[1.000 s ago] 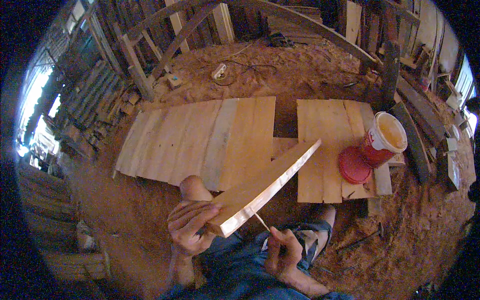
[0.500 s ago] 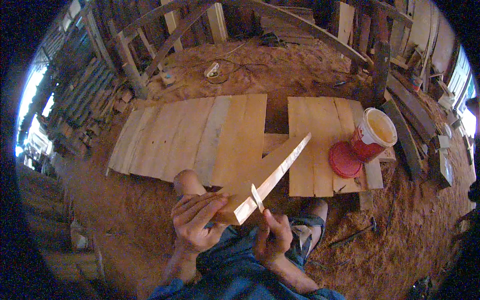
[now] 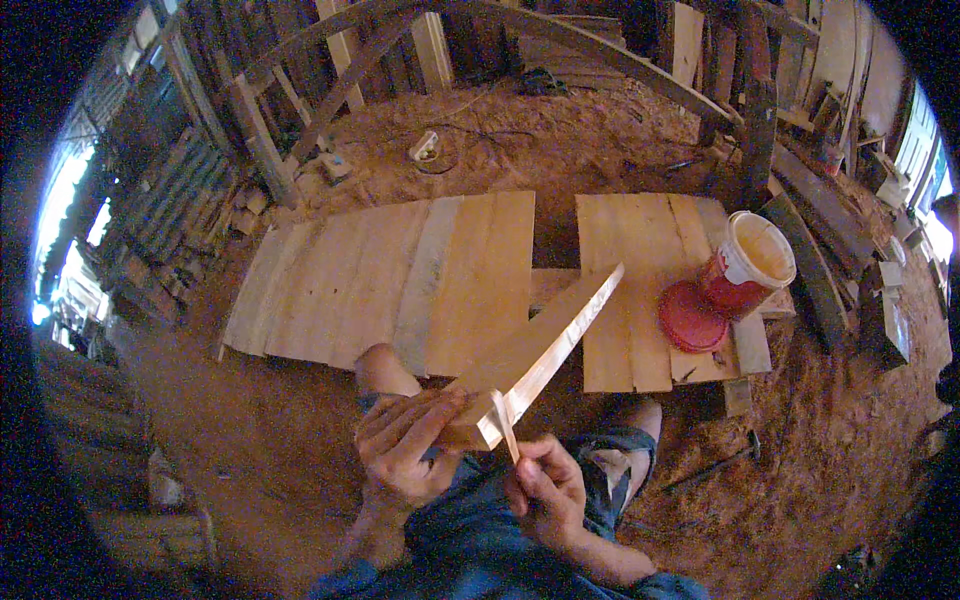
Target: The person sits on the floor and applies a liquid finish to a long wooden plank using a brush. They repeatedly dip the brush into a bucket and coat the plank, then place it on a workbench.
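Observation:
My left hand (image 3: pixel 408 445) grips the near end of a wooden board (image 3: pixel 530 355), which slants away to the far right with its narrow edge turned up. That edge looks pale and shiny, as if wet. Between thumb and fingers my right hand (image 3: pixel 550 487) pinches a thin flat wooden stick (image 3: pixel 506 425). The stick's upper part lies against the board's edge, close to the near end. On the right, a red and white bucket (image 3: pixel 735 275) holds a yellowish substance. A round red lid (image 3: pixel 690 320) sits beside it.
Joined planks form a left panel (image 3: pixel 370 275) and a right panel (image 3: pixel 625 340), with a gap between them. A hammer-like tool (image 3: pixel 715 468) lies on the dirt floor at right. Beyond are a power strip (image 3: pixel 425 147) with a cable, and timber (image 3: pixel 820 240) stacked at right.
My right hand and the stick have slid along the board's edge toward its near end, slightly down and left. My left hand still grips the board and has shifted slightly right.

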`<state>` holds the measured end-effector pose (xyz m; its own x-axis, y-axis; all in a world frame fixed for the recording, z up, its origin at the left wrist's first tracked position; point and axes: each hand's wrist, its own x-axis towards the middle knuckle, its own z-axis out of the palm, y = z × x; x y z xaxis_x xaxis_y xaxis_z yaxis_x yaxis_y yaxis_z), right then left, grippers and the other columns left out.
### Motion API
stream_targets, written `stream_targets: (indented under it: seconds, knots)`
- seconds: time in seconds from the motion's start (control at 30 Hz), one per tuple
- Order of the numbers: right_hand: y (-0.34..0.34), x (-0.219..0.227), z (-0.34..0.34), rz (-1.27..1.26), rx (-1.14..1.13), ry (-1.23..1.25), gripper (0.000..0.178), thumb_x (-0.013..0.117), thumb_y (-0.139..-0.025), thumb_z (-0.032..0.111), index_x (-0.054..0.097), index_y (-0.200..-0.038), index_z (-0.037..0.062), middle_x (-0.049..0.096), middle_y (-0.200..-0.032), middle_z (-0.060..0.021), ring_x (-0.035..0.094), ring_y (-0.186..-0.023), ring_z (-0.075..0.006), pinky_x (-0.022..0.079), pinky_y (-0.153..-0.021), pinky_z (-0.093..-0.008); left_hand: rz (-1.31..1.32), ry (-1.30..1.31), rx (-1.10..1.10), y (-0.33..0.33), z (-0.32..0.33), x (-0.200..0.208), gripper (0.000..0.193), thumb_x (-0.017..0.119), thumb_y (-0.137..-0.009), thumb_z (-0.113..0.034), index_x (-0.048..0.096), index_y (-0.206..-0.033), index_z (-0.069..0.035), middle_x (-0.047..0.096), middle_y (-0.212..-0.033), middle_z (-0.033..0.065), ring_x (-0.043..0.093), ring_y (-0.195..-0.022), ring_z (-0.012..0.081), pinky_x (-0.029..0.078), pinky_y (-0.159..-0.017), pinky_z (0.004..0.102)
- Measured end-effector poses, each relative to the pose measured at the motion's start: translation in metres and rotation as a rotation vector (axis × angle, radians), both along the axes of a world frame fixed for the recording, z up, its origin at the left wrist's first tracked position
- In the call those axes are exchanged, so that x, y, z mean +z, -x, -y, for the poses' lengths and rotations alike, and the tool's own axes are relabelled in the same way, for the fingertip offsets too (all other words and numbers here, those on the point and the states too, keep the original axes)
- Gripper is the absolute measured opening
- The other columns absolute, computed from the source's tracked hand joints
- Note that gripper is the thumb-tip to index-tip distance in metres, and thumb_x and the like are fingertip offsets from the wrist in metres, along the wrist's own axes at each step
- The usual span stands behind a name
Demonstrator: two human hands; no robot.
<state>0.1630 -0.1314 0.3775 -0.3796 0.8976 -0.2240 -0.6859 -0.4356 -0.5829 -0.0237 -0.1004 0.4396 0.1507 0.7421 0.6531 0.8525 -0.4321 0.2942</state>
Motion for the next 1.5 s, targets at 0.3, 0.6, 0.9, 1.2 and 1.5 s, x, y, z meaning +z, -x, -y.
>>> stream_targets:
  seconds: [0.3,0.6,0.9,1.2,1.5]
  knots:
    - [-0.021,-0.007,-0.003,0.611,-0.432,-0.296,0.014,0.060,-0.095,0.009,0.058,-0.108,0.0033,0.060,-0.076,-0.0042,0.047,-0.054,-0.0084,0.039,-0.048,-0.0245,0.016,0.010,0.002,-0.002,0.002,0.002,0.033,0.069,-0.087,-0.033,0.072,-0.102,-0.004,0.075,-0.100,0.0091,0.073,-0.089,0.0266,0.055,-0.078,0.0385]
    - [-0.011,-0.003,-0.003,0.974,-0.720,-1.062,0.019,0.074,-0.077,-0.003,0.058,-0.078,0.0072,0.053,-0.057,-0.0049,0.046,-0.042,-0.0173,0.035,-0.039,-0.0314,-0.001,-0.008,-0.016,-0.002,0.001,-0.002,0.036,0.068,-0.087,-0.038,0.073,-0.098,-0.004,0.075,-0.098,0.0101,0.073,-0.090,0.0267,0.056,-0.079,0.0385]
    - [-0.020,-0.007,-0.026,0.810,-0.570,-0.553,0.007,0.066,-0.093,0.011,0.064,-0.095,0.0040,0.063,-0.077,-0.0035,0.054,-0.065,-0.0109,0.043,-0.059,-0.0248,-0.011,-0.054,-0.049,-0.008,0.000,-0.003,0.032,0.067,-0.090,-0.036,0.073,-0.098,-0.006,0.075,-0.097,0.0078,0.073,-0.089,0.0252,0.055,-0.076,0.0371]
    - [-0.053,-0.101,-0.031,0.797,-0.600,-0.208,0.014,0.058,-0.100,0.013,0.063,-0.106,0.0025,0.054,-0.075,0.0040,0.047,-0.064,-0.0038,0.038,-0.056,-0.0207,-0.342,-0.041,-0.191,0.006,0.005,0.011,0.021,0.070,-0.082,-0.025,0.074,-0.098,-0.013,0.075,-0.104,0.0013,0.064,-0.111,0.0220,0.043,-0.099,0.0446]
    - [-0.106,-0.167,0.000,0.925,-0.719,-0.033,0.018,0.057,-0.099,0.019,0.062,-0.101,0.0017,0.057,-0.085,0.0015,0.047,-0.071,-0.0057,0.039,-0.061,-0.0230,0.501,-0.189,0.299,-0.016,0.032,-0.088,0.075,0.078,-0.078,-0.050,0.048,-0.130,-0.006,0.047,-0.134,0.0091,0.045,-0.126,0.0284,0.031,-0.109,0.0541]
